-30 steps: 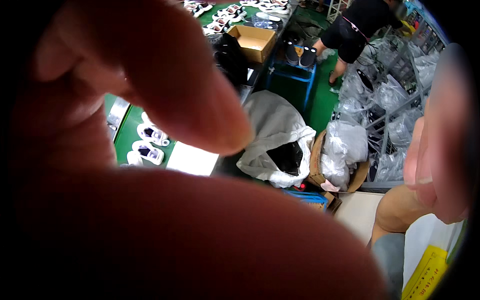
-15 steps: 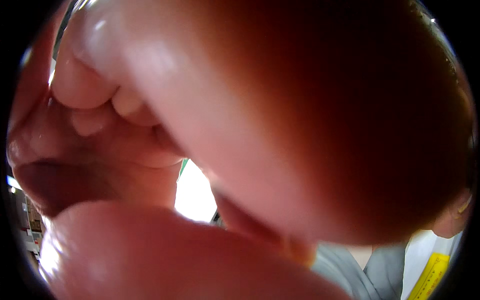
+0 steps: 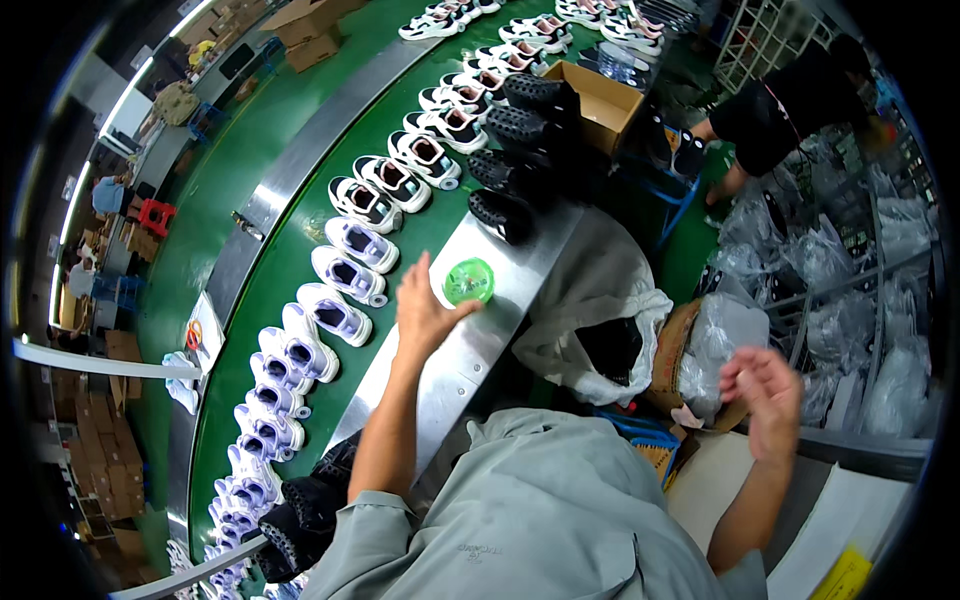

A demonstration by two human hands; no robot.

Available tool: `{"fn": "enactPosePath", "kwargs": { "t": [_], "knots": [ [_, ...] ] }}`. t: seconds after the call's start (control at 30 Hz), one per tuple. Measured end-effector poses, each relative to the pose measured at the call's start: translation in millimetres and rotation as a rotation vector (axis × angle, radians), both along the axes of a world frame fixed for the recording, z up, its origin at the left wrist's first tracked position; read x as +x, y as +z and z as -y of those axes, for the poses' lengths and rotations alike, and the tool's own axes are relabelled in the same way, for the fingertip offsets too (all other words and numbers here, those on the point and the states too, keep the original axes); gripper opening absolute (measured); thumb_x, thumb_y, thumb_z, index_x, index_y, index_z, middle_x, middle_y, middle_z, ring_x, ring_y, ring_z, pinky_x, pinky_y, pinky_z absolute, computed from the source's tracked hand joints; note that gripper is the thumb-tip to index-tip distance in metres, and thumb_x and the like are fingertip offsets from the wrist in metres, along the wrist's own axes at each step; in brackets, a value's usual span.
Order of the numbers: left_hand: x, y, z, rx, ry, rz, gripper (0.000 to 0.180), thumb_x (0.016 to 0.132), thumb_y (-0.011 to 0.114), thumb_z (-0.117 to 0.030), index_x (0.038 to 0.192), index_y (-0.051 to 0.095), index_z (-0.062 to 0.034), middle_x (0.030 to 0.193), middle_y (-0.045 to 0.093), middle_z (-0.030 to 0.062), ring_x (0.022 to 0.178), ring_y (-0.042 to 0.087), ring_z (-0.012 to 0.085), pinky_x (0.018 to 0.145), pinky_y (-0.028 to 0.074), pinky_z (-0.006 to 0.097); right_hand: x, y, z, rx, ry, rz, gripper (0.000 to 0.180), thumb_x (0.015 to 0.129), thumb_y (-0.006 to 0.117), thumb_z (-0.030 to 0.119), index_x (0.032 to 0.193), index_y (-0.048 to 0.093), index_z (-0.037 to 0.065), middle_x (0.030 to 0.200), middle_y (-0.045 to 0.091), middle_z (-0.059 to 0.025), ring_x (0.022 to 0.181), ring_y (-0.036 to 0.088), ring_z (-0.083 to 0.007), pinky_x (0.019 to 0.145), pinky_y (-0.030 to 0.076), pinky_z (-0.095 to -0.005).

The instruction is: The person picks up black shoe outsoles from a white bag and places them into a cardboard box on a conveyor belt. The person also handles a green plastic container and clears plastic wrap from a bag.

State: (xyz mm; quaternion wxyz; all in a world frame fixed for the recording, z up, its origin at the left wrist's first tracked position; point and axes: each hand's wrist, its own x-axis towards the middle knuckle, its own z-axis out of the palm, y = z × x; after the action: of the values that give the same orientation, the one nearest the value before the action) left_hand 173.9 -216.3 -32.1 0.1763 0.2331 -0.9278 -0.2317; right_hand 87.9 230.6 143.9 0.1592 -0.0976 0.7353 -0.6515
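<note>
My left hand [image 3: 425, 312] is over the metal ledge with its fingers spread, holding nothing. Its thumb points toward a round, bright green dish-like thing [image 3: 469, 282] with small bits showing in it, too small to name. Whether thumb and dish touch I cannot tell. My right hand [image 3: 768, 400] is raised on the right, near a carton with clear plastic bags [image 3: 722, 345]. Its fingers are loosely bent and apart, and nothing shows in them. Black shoes with holes [image 3: 500, 215] stand on the ledge beyond the green dish.
White and lilac sneakers [image 3: 335, 312] line a green conveyor belt [image 3: 290, 255]. Red scissors [image 3: 193, 336] lie on its far metal edge. An open carton [image 3: 598, 105] stands beyond the black shoes. A white sack [image 3: 645, 300] hangs beside the ledge. Another person [image 3: 790, 115] bends at the upper right.
Half a second ago hands filled the picture, close to the camera. Now both are away from it: the left is over the ledge, the right out to the right, and the surroundings show.
</note>
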Motion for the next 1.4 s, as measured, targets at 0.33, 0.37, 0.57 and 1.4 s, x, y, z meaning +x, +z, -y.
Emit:
{"fn": "enactPosePath", "kwargs": {
  "t": [0.33, 0.37, 0.57, 1.4],
  "knots": [
    [-56.7, -65.4, -44.0, 0.106, 0.215, -0.057, 0.112, 0.06, 0.091, -0.044, 0.146, 0.036, 0.0027, 0.136, 0.048, 0.0234, 0.125, 0.049, 0.0409, 0.1, 0.047, 0.046, 9.3, -81.4, 10.1, -0.095, -0.046, 0.312, 0.026, 0.097, 0.063, 0.011, 0.117, 0.06, -0.005, 0.099, 0.07, -0.0144, 0.081, 0.068, -0.0177, 0.07, 0.057, -0.0279],
    [-59.9, -58.8, -45.8, 0.171, 0.211, -0.064, 0.104, 0.063, 0.089, -0.036, 0.144, 0.037, 0.0039, 0.126, 0.05, 0.0234, 0.115, 0.053, 0.0403, 0.095, 0.049, 0.044, 9.4, -83.0, 8.9, -0.095, -0.058, 0.316, 0.026, 0.097, 0.062, 0.011, 0.118, 0.06, -0.005, 0.099, 0.07, -0.0145, 0.081, 0.068, -0.0179, 0.07, 0.057, -0.028],
    [-47.5, -9.0, -45.8, 0.129, -0.131, -0.044, 0.097, 0.064, 0.086, -0.029, 0.142, 0.039, 0.0051, 0.117, 0.053, 0.0229, 0.106, 0.058, 0.0398, 0.086, 0.053, 0.044, 16.7, -97.6, 8.1, -0.093, -0.113, 0.336, 0.026, 0.096, 0.063, 0.01, 0.117, 0.06, -0.005, 0.1, 0.07, -0.0148, 0.082, 0.069, -0.0187, 0.07, 0.057, -0.0279],
    [-24.2, 287.9, -175.2, -0.292, -1.111, -0.948, 0.062, 0.081, 0.074, -0.014, 0.135, 0.054, 0.0079, 0.097, 0.061, 0.0158, 0.083, 0.063, 0.0263, 0.065, 0.054, 0.033, 46.8, -161.1, -6.4, -0.113, -0.024, 0.408, 0.029, 0.097, 0.064, 0.015, 0.118, 0.06, -0.005, 0.103, 0.07, -0.015, 0.088, 0.068, -0.0173, 0.073, 0.055, -0.0277]
  ]
}}
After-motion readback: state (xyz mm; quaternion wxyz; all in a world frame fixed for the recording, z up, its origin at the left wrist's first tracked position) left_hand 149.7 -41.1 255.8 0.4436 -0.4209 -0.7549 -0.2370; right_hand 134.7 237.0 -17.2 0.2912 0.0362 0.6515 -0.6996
